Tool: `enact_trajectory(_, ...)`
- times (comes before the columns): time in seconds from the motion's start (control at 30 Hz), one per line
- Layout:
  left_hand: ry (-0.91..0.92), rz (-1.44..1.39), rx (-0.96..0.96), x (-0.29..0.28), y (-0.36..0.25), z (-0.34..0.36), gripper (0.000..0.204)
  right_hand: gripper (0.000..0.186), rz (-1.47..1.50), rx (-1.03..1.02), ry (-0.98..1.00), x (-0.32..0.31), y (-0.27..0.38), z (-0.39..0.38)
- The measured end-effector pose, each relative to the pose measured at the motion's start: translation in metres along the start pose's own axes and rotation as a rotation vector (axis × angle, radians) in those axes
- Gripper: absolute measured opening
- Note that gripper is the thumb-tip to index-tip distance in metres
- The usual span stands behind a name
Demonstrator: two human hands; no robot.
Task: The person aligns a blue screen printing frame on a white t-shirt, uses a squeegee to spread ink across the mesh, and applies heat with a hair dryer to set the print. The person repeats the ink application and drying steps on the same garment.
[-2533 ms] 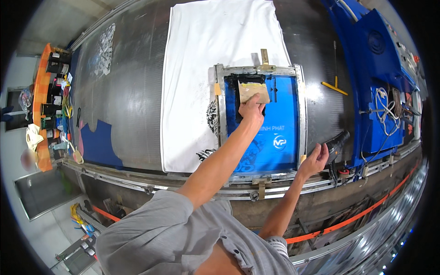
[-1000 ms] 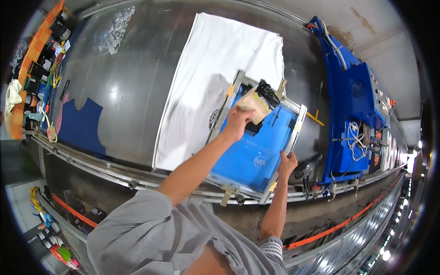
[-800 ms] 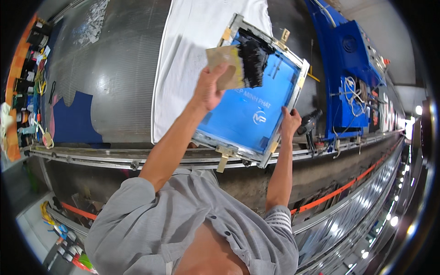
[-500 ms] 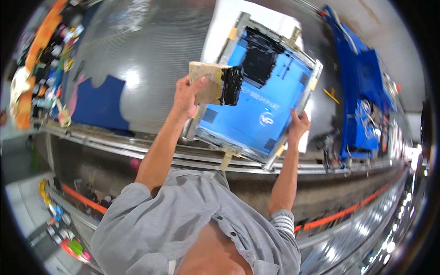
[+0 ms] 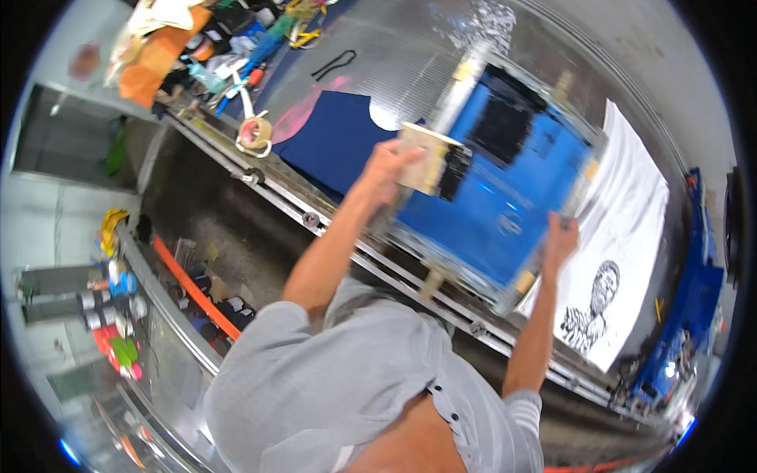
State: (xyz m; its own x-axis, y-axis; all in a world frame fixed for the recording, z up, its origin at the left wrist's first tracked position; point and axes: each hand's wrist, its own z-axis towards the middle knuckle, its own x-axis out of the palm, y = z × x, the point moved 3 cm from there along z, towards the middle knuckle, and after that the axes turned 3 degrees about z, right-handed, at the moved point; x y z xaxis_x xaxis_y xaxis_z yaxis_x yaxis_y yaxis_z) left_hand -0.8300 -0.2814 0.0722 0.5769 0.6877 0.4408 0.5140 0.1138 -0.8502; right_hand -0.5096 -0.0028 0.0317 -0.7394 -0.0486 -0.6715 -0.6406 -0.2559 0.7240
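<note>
My left hand (image 5: 385, 169) is closed on a squeegee (image 5: 424, 162) with a pale wooden body and black ink thick along its blade end. It is over the left side of a screen-printing frame (image 5: 449, 110) with blue mesh, where a block of black ink (image 5: 505, 118) lies toward the far end. My right hand (image 5: 561, 238) grips the right side of that frame, near its closer corner. To the right lies a white cloth (image 5: 631, 189) bearing a black printed figure (image 5: 602, 296). Left of the squeegee is a navy cut fabric piece (image 5: 335, 138).
A metal rail (image 5: 307, 217) runs along the table's near edge. Rolls of tape (image 5: 254, 134), bottles and rags crowd the far left. A black loop (image 5: 334, 65) lies on the table beyond the navy fabric. Blue equipment (image 5: 670, 347) stands at the right end.
The frame has come off the white cloth and moved left toward the navy fabric, exposing the printed figure. Both hands moved with it, and my view has turned.
</note>
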Motion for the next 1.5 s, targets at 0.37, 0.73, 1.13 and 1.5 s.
enact_trajectory(0.37, 0.043, -0.014, -0.082, -0.205, -0.044, 0.048, 0.045, 0.059, -0.165, 0.08, 0.043, 0.173, 0.124, -0.104)
enact_trajectory(0.73, 0.002, 0.036, -0.08, -0.254, -0.054, 0.061, 0.044, 0.045, -0.084, 0.034, 0.012, 0.2, 0.153, -0.12)
enact_trajectory(1.13, -0.045, 0.135, -0.099, -0.247, -0.071, 0.049, 0.051, 0.048, -0.108, 0.042, 0.018, 0.231, 0.15, -0.128)
enact_trajectory(1.5, 0.642, 1.506, 0.338, -0.095, -0.045, -0.004, 0.019, 0.047, -0.223, 0.044, 0.023, 0.23, 0.165, -0.135)
